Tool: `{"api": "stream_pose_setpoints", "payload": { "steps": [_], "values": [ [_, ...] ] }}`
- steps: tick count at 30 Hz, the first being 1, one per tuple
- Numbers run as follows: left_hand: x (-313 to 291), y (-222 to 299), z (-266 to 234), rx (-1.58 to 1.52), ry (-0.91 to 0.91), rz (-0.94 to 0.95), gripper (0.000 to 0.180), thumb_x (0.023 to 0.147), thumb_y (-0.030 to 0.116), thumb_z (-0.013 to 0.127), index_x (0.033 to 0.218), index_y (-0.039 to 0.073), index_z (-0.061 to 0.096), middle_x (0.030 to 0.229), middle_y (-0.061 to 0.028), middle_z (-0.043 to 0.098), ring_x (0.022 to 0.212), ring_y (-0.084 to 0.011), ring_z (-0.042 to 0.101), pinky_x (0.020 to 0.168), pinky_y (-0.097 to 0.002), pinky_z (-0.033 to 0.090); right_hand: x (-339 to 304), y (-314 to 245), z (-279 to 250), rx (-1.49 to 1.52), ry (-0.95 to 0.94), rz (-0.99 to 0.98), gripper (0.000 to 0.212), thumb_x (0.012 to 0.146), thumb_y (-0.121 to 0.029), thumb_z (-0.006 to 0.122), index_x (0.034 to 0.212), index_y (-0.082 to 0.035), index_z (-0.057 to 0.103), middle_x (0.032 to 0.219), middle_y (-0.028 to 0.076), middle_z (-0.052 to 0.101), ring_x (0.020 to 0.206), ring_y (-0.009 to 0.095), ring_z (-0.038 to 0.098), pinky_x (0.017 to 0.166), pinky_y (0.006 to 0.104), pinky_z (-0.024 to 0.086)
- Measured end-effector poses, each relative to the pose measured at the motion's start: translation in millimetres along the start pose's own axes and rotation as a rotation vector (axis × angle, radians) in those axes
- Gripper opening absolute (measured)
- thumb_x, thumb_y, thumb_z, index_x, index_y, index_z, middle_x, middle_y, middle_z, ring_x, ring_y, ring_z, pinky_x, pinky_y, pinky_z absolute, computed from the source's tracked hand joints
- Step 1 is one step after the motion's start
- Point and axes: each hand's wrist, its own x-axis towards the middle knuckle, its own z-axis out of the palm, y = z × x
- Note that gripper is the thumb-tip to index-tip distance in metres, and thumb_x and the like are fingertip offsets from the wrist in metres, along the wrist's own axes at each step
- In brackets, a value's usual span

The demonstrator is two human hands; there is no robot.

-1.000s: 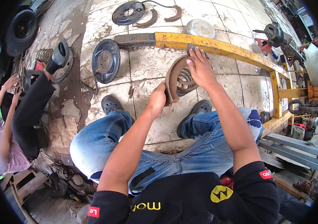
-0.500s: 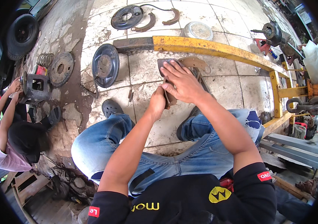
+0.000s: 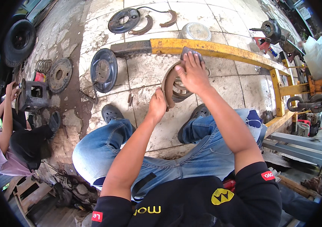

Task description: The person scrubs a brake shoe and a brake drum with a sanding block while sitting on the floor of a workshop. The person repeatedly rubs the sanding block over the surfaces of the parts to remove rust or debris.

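Note:
A curved brake shoe [image 3: 169, 85] stands tilted above the tiled floor between my feet. My left hand [image 3: 157, 106] is closed round its near end, with the thumb on top. My right hand [image 3: 195, 75] is at the shoe's far end, its fingers stretched over a dark, flat sheet like sandpaper [image 3: 186, 50] and its thumb next to the shoe's edge. The palm side of that hand is hidden. Beneath the right hand, more curved metal parts [image 3: 180, 90] lie on the floor, partly covered.
A yellow steel frame [image 3: 214, 53] crosses beyond my hands. Black backing plates [image 3: 104, 70] [image 3: 124, 20], loose brake shoes [image 3: 168, 19] and a round metal cover [image 3: 196, 31] lie about. At left, a co-worker's hands [image 3: 11, 90] touch a dark metal housing [image 3: 34, 94] near a tyre [image 3: 20, 41].
My right hand has slid away and to the right with the dark sheet, uncovering the brake shoe's curve. My left hand stays on the near end. The view has shifted slightly.

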Motion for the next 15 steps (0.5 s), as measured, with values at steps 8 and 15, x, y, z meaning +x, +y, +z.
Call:
{"api": "stream_pose_setpoints", "payload": {
  "steps": [8,15],
  "values": [
    [5,-9,-1,0.142,0.143,0.120,0.065,0.102,0.047,0.022,0.089,-0.004,0.060,0.064,-0.0106,0.056,0.058,-0.0184,0.058,0.052,-0.0350,0.047,1,4,-5,0.038,-0.008,0.014,0.081,0.097,-0.063,0.013,0.151,-0.003,0.020,0.158,0.014,0.017,0.148,0.030,0.009,0.120,0.0466,0.010],
    [13,-17,-7,0.203,0.072,0.150,0.066,0.103,0.047,0.022,0.093,-0.005,0.060,0.065,-0.0114,0.057,0.059,-0.0196,0.060,0.054,-0.0358,0.048,-17,-25,-3,0.001,-0.079,-0.340,0.076,0.098,-0.059,0.022,0.151,-0.004,0.021,0.158,0.016,0.016,0.147,0.030,0.014,0.119,0.0469,0.011]
  ]
}}
